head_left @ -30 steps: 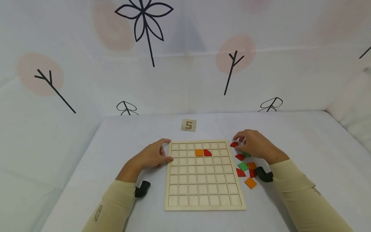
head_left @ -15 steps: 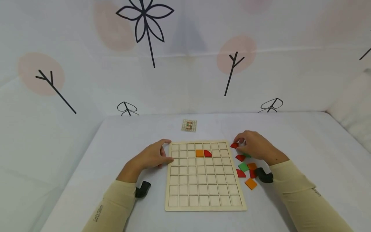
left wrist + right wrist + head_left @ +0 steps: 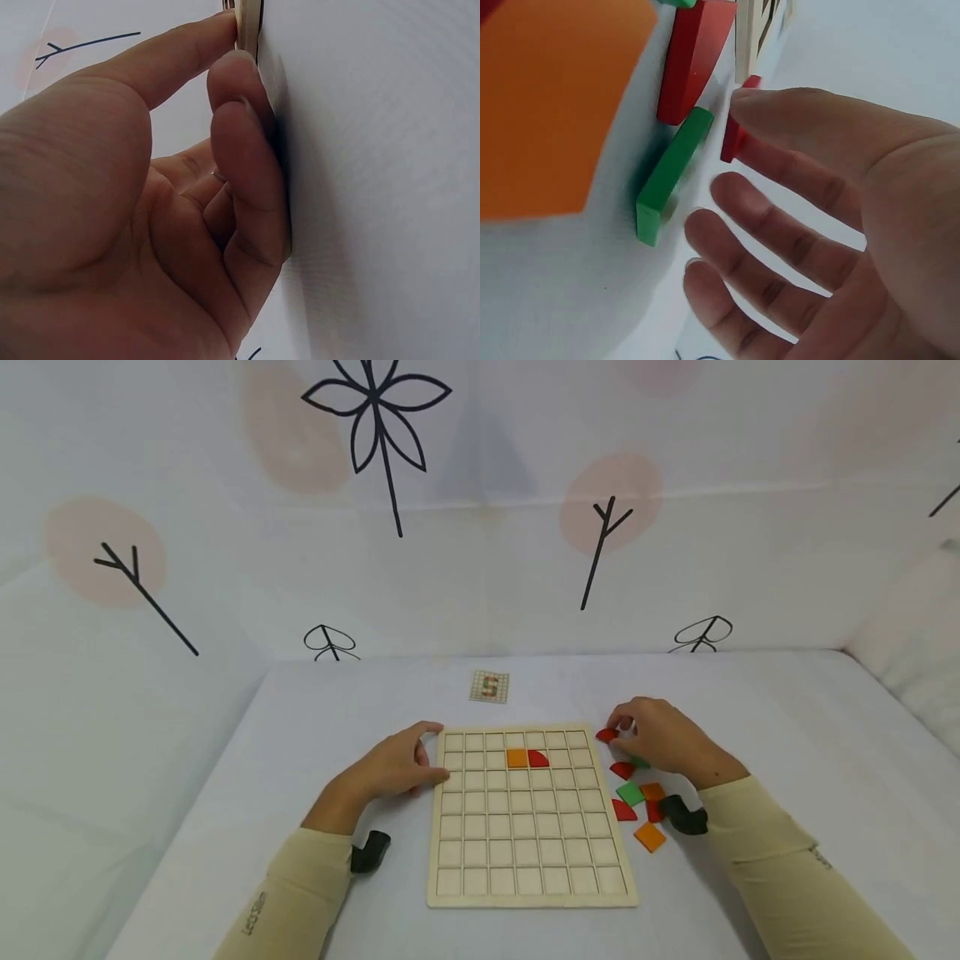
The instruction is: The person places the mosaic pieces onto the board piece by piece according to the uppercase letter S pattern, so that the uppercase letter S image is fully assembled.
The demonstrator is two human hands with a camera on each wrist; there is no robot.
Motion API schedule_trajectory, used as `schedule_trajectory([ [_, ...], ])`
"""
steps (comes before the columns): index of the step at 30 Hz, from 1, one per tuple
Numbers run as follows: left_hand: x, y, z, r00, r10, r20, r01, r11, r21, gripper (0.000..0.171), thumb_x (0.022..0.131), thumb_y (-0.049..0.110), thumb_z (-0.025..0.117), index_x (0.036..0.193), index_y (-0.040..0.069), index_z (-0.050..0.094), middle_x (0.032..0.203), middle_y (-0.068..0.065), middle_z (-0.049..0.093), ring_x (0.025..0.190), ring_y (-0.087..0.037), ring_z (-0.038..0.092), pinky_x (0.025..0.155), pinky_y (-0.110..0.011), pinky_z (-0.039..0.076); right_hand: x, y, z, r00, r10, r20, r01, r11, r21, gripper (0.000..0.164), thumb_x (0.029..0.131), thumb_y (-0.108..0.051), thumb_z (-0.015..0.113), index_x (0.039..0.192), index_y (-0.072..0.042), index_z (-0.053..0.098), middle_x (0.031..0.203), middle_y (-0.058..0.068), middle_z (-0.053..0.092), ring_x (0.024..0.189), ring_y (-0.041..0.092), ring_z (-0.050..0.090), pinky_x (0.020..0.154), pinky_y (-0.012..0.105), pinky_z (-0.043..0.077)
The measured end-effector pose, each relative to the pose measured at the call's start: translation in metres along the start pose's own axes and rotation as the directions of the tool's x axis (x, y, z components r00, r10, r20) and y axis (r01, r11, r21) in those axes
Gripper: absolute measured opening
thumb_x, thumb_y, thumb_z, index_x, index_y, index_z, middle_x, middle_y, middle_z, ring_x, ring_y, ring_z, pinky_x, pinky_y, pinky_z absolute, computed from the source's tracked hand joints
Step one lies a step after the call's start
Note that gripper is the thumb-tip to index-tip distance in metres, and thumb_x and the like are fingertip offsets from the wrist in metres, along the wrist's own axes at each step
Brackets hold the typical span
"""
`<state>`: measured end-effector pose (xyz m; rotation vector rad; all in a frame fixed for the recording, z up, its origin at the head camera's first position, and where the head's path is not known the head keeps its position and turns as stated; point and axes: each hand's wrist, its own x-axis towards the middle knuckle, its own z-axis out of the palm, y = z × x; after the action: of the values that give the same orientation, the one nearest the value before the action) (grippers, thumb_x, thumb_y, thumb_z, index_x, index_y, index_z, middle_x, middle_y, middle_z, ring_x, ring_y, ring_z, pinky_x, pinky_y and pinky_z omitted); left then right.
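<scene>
A pale wooden grid board [image 3: 532,901] lies flat on the white table. One orange square tile [image 3: 517,757] and a red quarter-circle tile [image 3: 537,758] sit side by side in its second row. At the board's upper left edge, my left hand [image 3: 390,763] touches the rim with spread thumb and index finger; the left wrist view shows the other fingers bent beside it. Just past the upper right corner, my right hand [image 3: 660,735] pinches another red quarter-circle tile [image 3: 735,133] between thumb and index finger. Its remaining fingers are loosely bent near a green tile [image 3: 671,176].
Right of the board lie more tiles: red quarter circles [image 3: 623,810], a green square [image 3: 631,792] and orange squares [image 3: 649,837]. Behind the board lies a small pattern card [image 3: 489,686] with an S shape. A patterned cloth [image 3: 480,577] hangs at the back.
My right fingers have closed in slightly on the red quarter-circle tile. My left hand stays at the board's edge, and the tiles on the board have not moved.
</scene>
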<state>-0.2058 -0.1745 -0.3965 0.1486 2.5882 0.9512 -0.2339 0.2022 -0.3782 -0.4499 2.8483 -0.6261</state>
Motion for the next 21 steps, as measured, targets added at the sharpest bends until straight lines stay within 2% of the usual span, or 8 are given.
schedule_trajectory([
  [4,0.000,-0.002,0.001,1.000,0.003,-0.001,-0.003,1.000,0.005,0.075,0.087,0.032,0.079,0.150,0.023,0.041,0.083,-0.004,0.061,0.062,-0.016,0.056,0.062,-0.030,0.042,-0.002,-0.004,0.001,0.999,-0.008,-0.050,0.008,1.000,-0.011,0.018,0.089,-0.016,0.073,0.104,-0.006,0.073,0.100,0.013,0.066,0.086,0.025,0.057,0.070,0.035,0.050],
  [12,-0.003,0.000,-0.001,1.000,0.003,-0.004,-0.003,1.000,-0.007,0.075,0.087,0.031,0.079,0.150,0.022,0.041,0.084,-0.004,0.061,0.061,-0.016,0.056,0.062,-0.030,0.042,-0.009,-0.023,0.000,0.991,-0.061,-0.122,0.056,0.998,-0.040,0.016,0.088,-0.015,0.074,0.103,-0.007,0.074,0.103,0.010,0.068,0.093,0.027,0.060,0.074,0.040,0.053],
  [17,-0.002,-0.001,0.000,1.000,-0.001,-0.003,0.001,1.000,-0.010,0.075,0.087,0.031,0.079,0.150,0.023,0.041,0.084,-0.004,0.060,0.060,-0.017,0.056,0.061,-0.029,0.042,-0.008,-0.033,0.004,0.986,-0.101,-0.135,0.096,0.994,-0.048,0.018,0.088,-0.016,0.076,0.103,-0.008,0.073,0.100,0.007,0.067,0.091,0.025,0.060,0.070,0.036,0.052],
  [21,-0.001,-0.002,0.000,1.000,0.003,-0.001,-0.003,1.000,-0.007,0.074,0.087,0.031,0.079,0.150,0.023,0.042,0.084,-0.004,0.060,0.060,-0.016,0.057,0.062,-0.029,0.042,-0.007,-0.042,0.008,0.983,-0.121,-0.136,0.115,0.992,-0.053,0.019,0.088,-0.017,0.077,0.104,-0.008,0.073,0.101,0.007,0.067,0.090,0.024,0.060,0.072,0.037,0.054],
])
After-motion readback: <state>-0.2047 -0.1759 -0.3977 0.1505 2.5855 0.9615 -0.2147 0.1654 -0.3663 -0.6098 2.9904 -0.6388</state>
